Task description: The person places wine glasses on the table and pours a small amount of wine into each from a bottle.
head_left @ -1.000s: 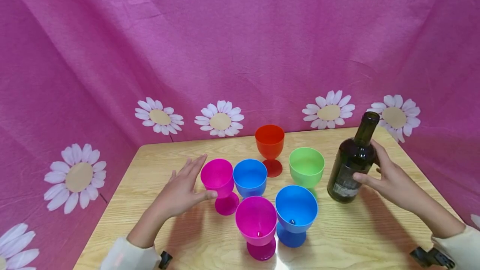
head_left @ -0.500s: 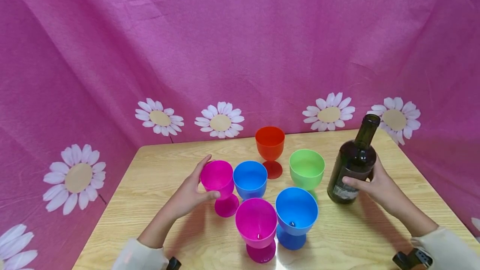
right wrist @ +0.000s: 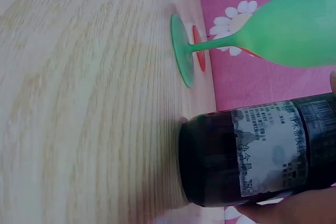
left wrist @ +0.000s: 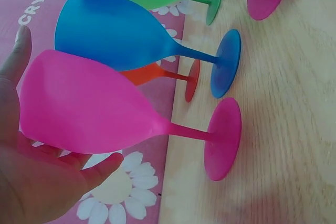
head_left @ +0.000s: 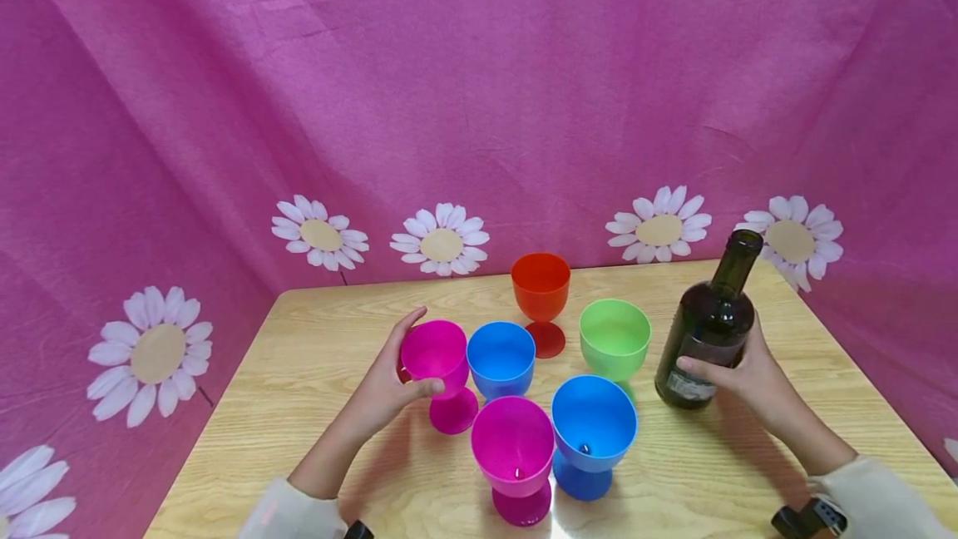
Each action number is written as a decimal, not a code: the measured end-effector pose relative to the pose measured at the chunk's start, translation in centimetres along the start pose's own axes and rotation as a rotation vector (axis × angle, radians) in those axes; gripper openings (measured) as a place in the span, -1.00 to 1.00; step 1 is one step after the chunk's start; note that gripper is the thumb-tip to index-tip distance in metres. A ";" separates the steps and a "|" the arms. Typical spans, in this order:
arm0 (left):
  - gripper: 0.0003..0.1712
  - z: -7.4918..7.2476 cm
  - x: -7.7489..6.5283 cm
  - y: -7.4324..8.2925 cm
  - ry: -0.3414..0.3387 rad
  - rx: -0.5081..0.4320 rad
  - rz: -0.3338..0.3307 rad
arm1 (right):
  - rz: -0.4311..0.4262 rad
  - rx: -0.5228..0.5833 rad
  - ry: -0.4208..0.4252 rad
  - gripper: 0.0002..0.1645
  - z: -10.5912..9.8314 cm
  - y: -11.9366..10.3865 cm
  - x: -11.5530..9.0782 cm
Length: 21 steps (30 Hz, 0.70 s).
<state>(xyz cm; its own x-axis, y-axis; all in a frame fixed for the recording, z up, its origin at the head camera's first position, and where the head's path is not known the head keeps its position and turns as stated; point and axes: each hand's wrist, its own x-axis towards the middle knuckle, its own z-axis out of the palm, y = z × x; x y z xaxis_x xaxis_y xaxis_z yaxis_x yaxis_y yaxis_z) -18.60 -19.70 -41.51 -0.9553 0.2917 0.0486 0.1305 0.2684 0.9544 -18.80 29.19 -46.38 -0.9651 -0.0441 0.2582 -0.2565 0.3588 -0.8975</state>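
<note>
My left hand (head_left: 385, 385) curls round the bowl of the left pink goblet (head_left: 437, 356), thumb in front and fingers behind; its foot rests on the table. My right hand (head_left: 752, 373) grips a dark green wine bottle (head_left: 703, 331) by its labelled body, thumb across the front. The bottle's base is on the table and its neck is uncapped. Between the hands stand a blue goblet (head_left: 500, 356), an orange-red goblet (head_left: 540, 289) and a green goblet (head_left: 615, 339). Nearer the front are a second pink goblet (head_left: 512, 447) and a second blue goblet (head_left: 594, 427).
The pale wooden table (head_left: 329, 323) bears all the goblets, which stand close together. A pink cloth (head_left: 479, 106) printed with white daisies hangs along its back and sides. Small dark devices sit at both wrists.
My left hand has moved right and closed in round the left pink goblet. My right hand has shifted left and taken a firmer hold of the bottle. Bottle and goblets stay in place.
</note>
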 end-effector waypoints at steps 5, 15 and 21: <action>0.17 0.2 0.2 -0.3 0.016 -0.021 -0.017 | -0.027 0.002 0.014 0.25 0.2 0.2 0.1; 0.06 0.7 0.3 -0.3 0.041 -0.005 -0.043 | -0.022 -0.023 0.018 0.24 0.3 0.5 0.1; 0.03 0.8 0.3 -0.2 0.060 -0.012 -0.064 | 0.003 -0.031 0.016 0.23 0.2 0.1 0.1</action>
<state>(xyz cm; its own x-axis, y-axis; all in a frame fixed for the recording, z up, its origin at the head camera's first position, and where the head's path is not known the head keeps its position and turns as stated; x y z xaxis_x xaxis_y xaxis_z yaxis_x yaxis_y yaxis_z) -18.70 -18.91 -41.89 -0.9759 0.2184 0.0046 0.0657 0.2736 0.9596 -18.92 29.07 -46.56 -0.9647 -0.0279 0.2618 -0.2519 0.3872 -0.8869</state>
